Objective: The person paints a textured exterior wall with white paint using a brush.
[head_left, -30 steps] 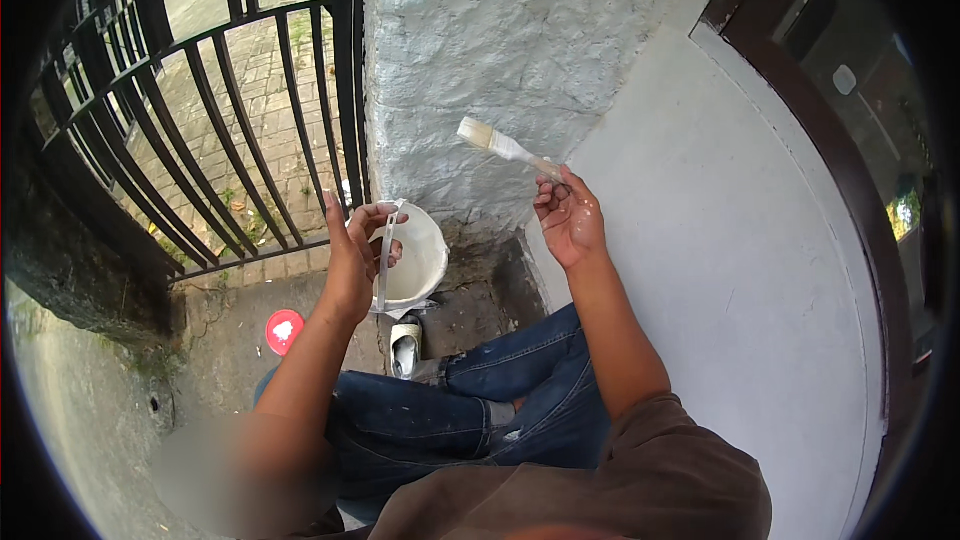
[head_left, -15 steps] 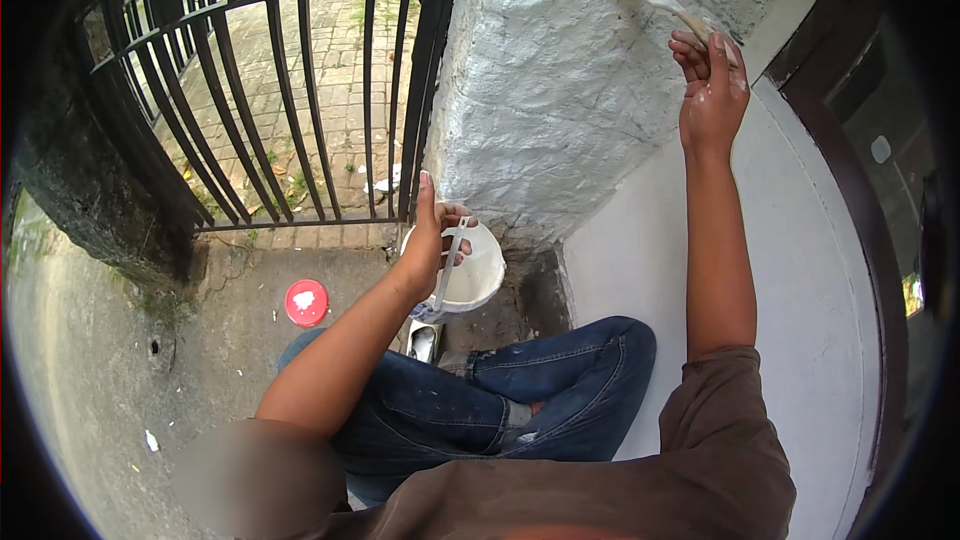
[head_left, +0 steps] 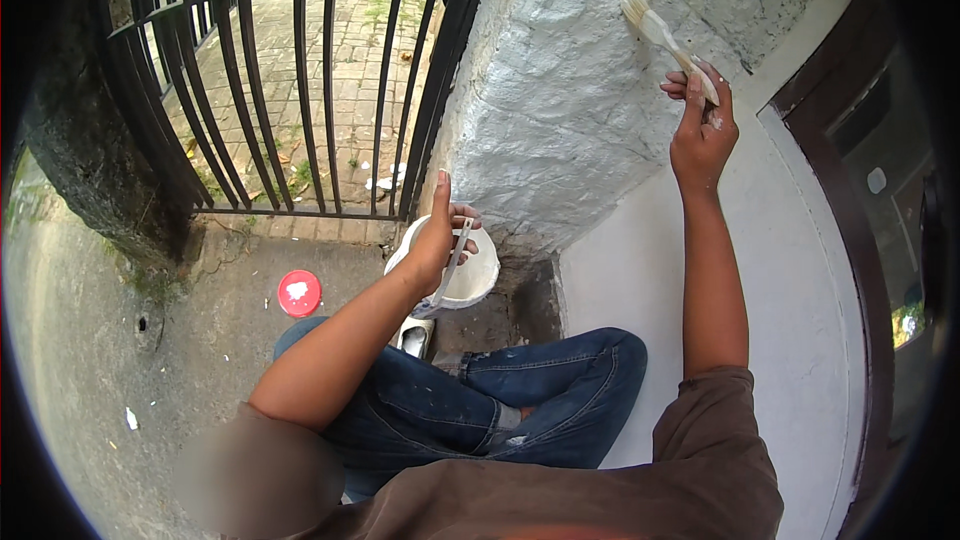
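The right hand (head_left: 706, 132) pinches the brush (head_left: 660, 35) by its handle, the best hold as it looks light, stiff and perhaps slippery, its soft bristles at the far wall (head_left: 565, 90), while the left hand's (head_left: 434, 245) fingers curl loosely around the bucket's (head_left: 487, 278) strap (head_left: 455, 258).

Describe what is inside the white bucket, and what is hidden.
Inside the white bucket, a whitish inner surface shows. The left hand and pale handle cover part of it; what lies behind them cannot be seen.

Head-worn fisheye view, facing down, near left hand (head_left: 436, 242) and right hand (head_left: 704, 138)
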Motion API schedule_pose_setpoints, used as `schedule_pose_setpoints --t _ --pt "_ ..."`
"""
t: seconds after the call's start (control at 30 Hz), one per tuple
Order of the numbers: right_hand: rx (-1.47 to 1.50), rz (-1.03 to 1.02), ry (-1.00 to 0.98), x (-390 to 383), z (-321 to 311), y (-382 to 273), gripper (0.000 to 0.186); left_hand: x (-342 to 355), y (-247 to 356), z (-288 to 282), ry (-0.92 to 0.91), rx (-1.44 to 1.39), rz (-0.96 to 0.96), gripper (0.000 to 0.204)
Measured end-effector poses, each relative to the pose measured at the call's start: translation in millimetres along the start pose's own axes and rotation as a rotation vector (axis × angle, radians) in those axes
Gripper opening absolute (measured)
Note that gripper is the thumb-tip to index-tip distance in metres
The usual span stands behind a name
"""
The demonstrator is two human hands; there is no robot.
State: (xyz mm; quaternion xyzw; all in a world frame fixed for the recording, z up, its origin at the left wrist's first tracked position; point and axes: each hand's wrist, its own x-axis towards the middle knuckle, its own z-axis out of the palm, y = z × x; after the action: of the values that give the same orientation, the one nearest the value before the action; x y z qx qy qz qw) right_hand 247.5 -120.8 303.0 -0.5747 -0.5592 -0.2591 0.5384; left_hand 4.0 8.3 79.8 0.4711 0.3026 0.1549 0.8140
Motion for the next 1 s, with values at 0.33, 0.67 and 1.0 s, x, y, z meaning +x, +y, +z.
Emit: schedule_pose_setpoints --t 0.33,0.67,1.0 --pt "0.038 0.021 -0.029 -25 10 1 0.027 4 -7 -6 0.025 -0.004 -0.025 0.102" --pt "-0.131 -0.161 -0.073 16 -6 6 0.028 8 -10 -2 0.019 -0.009 -0.040 0.102" --pt "-0.422 -0.451 -0.314 13 -21 6 0.032 8 -13 0 0.005 0.007 -0.047 0.102"
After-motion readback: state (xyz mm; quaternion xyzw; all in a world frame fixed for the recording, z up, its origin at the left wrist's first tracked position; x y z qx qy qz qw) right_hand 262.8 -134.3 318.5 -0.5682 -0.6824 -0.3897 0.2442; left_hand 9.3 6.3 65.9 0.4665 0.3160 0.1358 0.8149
